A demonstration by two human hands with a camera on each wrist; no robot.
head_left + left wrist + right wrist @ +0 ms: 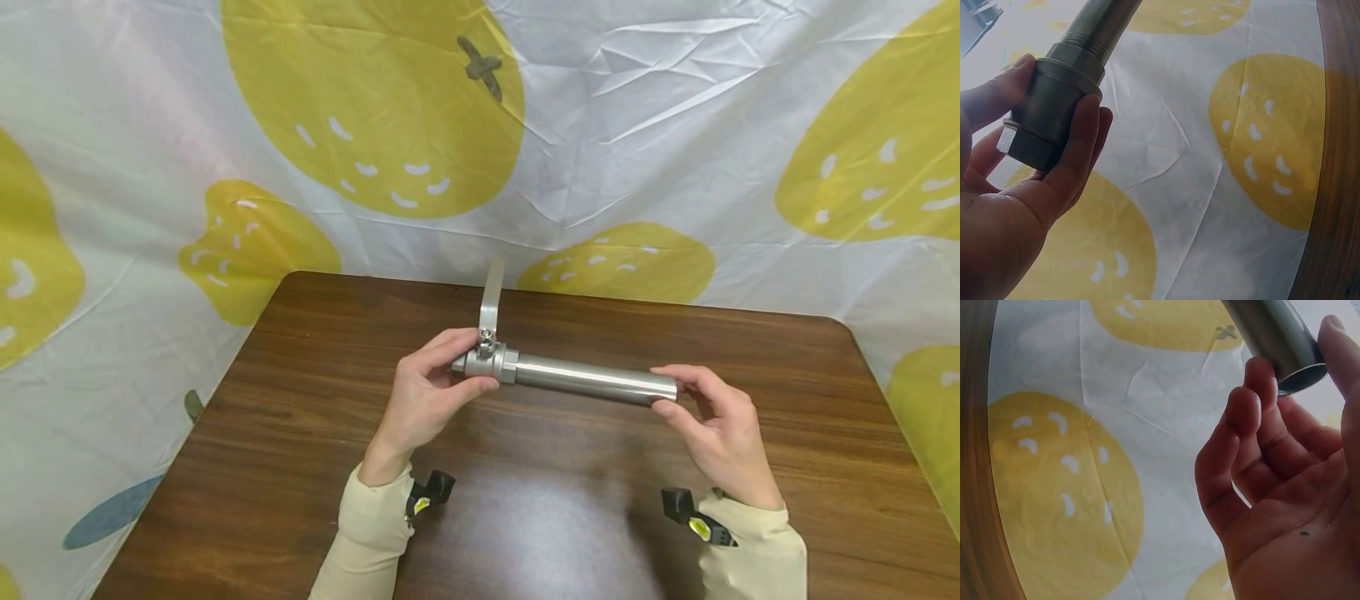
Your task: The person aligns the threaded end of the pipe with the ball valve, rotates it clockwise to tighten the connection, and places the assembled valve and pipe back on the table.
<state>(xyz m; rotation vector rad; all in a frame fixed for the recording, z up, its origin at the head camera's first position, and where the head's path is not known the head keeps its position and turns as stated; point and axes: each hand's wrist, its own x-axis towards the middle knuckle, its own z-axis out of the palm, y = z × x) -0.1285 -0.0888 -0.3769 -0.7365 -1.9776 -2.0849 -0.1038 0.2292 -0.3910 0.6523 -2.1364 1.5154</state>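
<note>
A metal ball valve (483, 363) with a flat lever handle (491, 302) is joined to a long, smooth steel pipe (592, 377). My left hand (425, 400) grips the valve body, thumb on the near side and fingers on the far side. In the left wrist view the fingers wrap the valve (1054, 109), its hex end showing below them and pipe threads at its collar. At the pipe's free end my right hand (720, 429) pinches it between thumb and fingers. The right wrist view shows the pipe's open rim (1302, 380) between them. The lever points toward the back.
Below the hands is a brown wood-grain table (300, 417). A white cloth (570, 150) with yellow fruit prints hangs behind and beside it. Each sleeved wrist wears a small black camera, one on the left wrist (431, 490) and one on the right wrist (693, 517).
</note>
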